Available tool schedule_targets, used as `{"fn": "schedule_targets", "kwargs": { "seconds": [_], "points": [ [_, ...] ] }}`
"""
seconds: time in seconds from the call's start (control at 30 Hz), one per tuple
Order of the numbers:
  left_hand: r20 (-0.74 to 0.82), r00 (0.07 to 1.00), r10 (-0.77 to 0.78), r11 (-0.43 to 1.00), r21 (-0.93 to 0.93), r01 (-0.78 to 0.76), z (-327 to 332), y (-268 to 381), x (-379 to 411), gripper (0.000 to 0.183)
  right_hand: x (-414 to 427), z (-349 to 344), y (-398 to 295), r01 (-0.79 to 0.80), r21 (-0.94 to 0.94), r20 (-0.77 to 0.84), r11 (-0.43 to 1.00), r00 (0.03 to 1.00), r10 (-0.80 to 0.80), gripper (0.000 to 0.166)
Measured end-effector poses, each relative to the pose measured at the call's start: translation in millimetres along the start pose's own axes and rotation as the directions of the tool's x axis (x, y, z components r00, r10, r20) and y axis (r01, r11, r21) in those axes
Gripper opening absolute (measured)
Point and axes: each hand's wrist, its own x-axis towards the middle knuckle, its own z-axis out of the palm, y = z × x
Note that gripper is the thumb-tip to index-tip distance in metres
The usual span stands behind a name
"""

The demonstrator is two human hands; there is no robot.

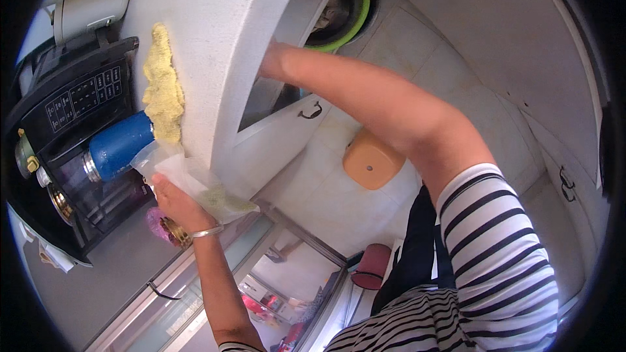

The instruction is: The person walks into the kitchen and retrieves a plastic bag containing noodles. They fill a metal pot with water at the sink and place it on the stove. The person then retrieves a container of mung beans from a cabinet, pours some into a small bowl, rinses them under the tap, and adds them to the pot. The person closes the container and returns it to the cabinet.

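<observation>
My left hand (178, 201) grips a translucent plastic bag (198, 176) at the front of the white countertop (205, 24). Something pale green shows through the bag's lower end. Close by, a blue bottle or flask (122, 144) with a metal neck lies towards the black microwave oven (88, 102). A crumpled yellow cloth (164, 83) is spread beside it. My right hand (274, 61) reaches under the countertop into the open cabinet (259, 102); its fingers are hidden behind the counter edge, so what it touches cannot be seen.
A cabinet door (274, 127) with a dark handle stands open. Near my right forearm is a green-rimmed basin (362, 14). An orange stool (374, 164) and a dark pink bucket (371, 266) stand on the tiled floor. A sliding glass door (288, 278) is below my left arm.
</observation>
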Motion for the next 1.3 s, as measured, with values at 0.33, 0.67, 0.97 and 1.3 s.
{"fn": "schedule_targets", "kwargs": {
  "seconds": [0.33,0.67,0.97,1.3],
  "points": [
    [-0.029,0.998,0.052,0.997,0.058,-0.050,-3,-5,1,0.043,-13,0,-48,-0.273,0.958,0.193,0.093,0.847,0.495,0.037],
    [-0.105,0.985,0.140,0.965,0.237,-0.112,-4,-19,2,0.043,-100,-89,-82,-0.291,-0.510,-0.308,0.809,0.940,0.144,0.044],
    [-0.063,0.993,0.101,0.924,0.375,-0.070,1,-6,-1,0.043,-252,-196,-262,-0.559,-0.498,-0.453,0.663,0.819,0.351,0.039],
    [-0.009,1.000,0.007,0.963,0.269,-0.004,-4,-4,12,0.043,-159,-286,-367,-0.511,-0.541,-0.694,0.668,0.720,-0.010,0.038]
  ]
}}
